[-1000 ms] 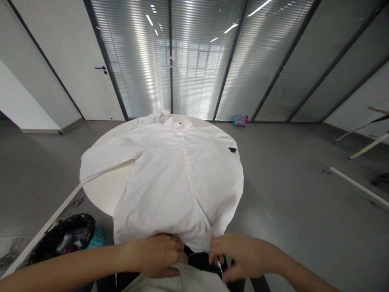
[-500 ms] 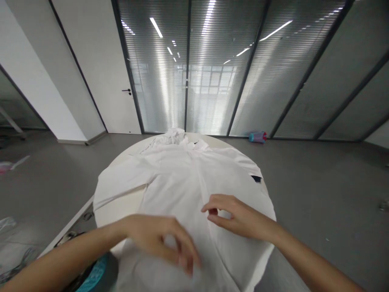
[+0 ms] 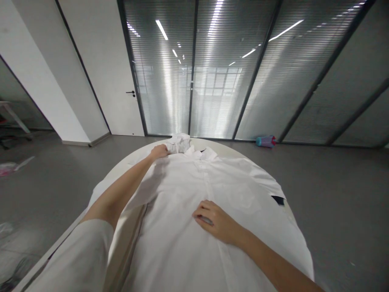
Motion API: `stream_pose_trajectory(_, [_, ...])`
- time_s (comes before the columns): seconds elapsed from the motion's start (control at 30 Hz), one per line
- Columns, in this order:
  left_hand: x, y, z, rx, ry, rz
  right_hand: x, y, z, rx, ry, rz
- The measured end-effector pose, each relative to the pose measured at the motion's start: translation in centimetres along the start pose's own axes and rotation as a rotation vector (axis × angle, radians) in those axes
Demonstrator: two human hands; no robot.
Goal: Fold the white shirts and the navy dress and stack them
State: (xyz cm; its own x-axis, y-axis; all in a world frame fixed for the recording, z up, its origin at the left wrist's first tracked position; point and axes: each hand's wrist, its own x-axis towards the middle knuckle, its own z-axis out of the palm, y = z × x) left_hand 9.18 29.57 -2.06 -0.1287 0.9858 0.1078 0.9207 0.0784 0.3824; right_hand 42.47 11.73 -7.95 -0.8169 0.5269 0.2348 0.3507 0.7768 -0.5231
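A white shirt (image 3: 185, 211) is spread over a round table, its buttoned front facing up and its collar (image 3: 202, 155) at the far side. My left hand (image 3: 159, 151) reaches to the far left shoulder area, its fingers closed on the fabric beside a bunched heap of white cloth (image 3: 179, 142). The fingertips are partly hidden from me. Over the shirt's middle, close to the front placket, is my right hand (image 3: 211, 219). Its fingers are loosely curled, with a gap showing between them and the thumb. No cloth is visibly pulled up there.
The cream round table (image 3: 227, 148) shows along its far rim. A small dark patch (image 3: 278, 200) lies under the right sleeve's edge. On the floor by the glass partition lies a blue and pink basket (image 3: 266, 141). A white door (image 3: 115, 81) stands at the back left.
My left hand has moved from the near part of the shirt far forward to the shoulder area and closed on the cloth. The right hand has shifted slightly left and lower.
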Motion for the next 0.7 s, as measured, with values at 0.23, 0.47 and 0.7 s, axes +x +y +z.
stream_pose_trajectory(0.23, [2.0,0.7,-0.1,0.128,-0.037,-0.058,0.2,0.1,0.1,0.019,0.001,0.030])
stream_pose_trajectory(0.47, [5.9,4.2,2.2,0.106,0.020,-0.096,0.3,0.0,0.4,0.039,0.029,0.075])
stream_pose_trajectory(0.7, [5.6,4.0,3.3,0.008,0.068,-0.212,0.3,0.2,0.4,0.110,0.042,0.097])
